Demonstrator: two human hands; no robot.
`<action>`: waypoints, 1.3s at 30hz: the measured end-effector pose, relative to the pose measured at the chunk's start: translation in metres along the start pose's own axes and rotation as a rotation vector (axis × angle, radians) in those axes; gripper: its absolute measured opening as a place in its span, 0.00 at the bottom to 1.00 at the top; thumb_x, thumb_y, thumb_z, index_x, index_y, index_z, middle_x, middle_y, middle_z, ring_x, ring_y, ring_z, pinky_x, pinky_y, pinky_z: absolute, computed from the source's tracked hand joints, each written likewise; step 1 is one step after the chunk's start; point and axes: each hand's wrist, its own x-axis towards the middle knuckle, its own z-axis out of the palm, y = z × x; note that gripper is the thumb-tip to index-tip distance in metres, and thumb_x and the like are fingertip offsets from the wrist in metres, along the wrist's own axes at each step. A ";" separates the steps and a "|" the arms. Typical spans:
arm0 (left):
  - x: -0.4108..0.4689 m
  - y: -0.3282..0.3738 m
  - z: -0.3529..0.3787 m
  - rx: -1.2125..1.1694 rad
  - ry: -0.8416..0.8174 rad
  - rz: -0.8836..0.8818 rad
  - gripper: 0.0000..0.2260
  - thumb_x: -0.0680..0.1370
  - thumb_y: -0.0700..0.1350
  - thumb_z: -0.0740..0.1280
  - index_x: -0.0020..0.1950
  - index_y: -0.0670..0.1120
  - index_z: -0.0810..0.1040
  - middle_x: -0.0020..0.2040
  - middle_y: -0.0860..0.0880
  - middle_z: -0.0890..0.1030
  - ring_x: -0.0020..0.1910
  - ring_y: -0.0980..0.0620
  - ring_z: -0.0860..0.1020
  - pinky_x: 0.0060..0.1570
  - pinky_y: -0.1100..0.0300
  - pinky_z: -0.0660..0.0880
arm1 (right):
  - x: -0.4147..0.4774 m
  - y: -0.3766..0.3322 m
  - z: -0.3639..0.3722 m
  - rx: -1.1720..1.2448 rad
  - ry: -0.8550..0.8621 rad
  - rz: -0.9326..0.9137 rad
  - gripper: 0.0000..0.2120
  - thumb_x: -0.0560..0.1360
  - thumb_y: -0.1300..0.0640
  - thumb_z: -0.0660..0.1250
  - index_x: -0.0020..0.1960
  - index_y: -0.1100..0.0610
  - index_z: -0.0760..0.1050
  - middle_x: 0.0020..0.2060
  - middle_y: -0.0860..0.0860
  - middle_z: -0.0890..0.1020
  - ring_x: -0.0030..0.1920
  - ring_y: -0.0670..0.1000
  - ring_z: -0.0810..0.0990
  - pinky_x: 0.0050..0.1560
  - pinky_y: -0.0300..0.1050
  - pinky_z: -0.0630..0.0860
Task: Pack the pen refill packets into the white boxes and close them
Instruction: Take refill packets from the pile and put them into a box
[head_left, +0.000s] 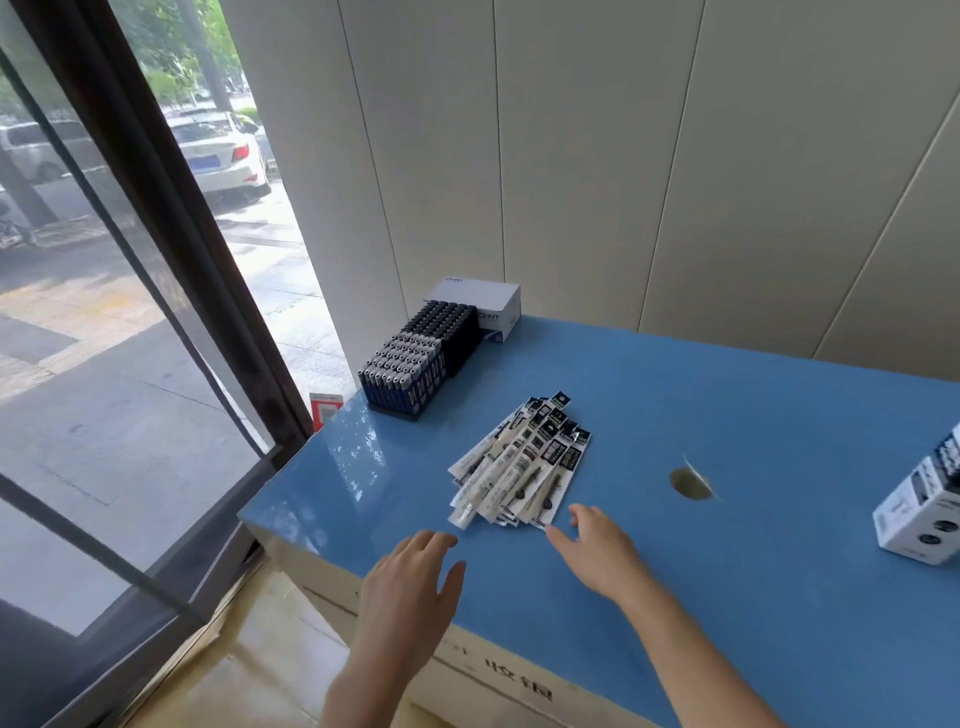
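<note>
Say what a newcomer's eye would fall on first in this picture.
First, the fanned pile of refill packets mid-table on the blue table, with the open left hand and right hand just short of it. Next, the lighter trays at the far-left corner, and a white box at the right edge.

One heap of refill packets (522, 467), one white box (922, 512), two lighter trays (402, 376), two hands (410, 587).
</note>
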 end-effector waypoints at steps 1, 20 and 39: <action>0.013 -0.003 -0.001 0.005 -0.002 0.013 0.14 0.80 0.55 0.54 0.65 0.56 0.69 0.62 0.61 0.73 0.62 0.60 0.72 0.54 0.66 0.68 | 0.011 -0.005 0.003 0.008 0.041 0.023 0.25 0.78 0.44 0.56 0.69 0.59 0.63 0.65 0.54 0.69 0.64 0.54 0.69 0.63 0.46 0.66; 0.152 -0.025 0.012 -0.039 -0.123 0.231 0.12 0.80 0.53 0.56 0.61 0.54 0.73 0.57 0.58 0.76 0.55 0.57 0.75 0.45 0.66 0.67 | 0.084 -0.023 -0.004 0.133 0.269 0.318 0.28 0.69 0.54 0.73 0.63 0.61 0.65 0.61 0.56 0.71 0.60 0.55 0.73 0.56 0.43 0.70; 0.188 -0.057 0.040 -0.080 -0.203 0.230 0.11 0.79 0.51 0.57 0.53 0.48 0.75 0.51 0.54 0.78 0.50 0.53 0.75 0.43 0.61 0.70 | 0.077 -0.013 -0.002 0.469 0.367 0.458 0.05 0.79 0.60 0.56 0.45 0.58 0.69 0.37 0.52 0.77 0.31 0.48 0.71 0.33 0.42 0.68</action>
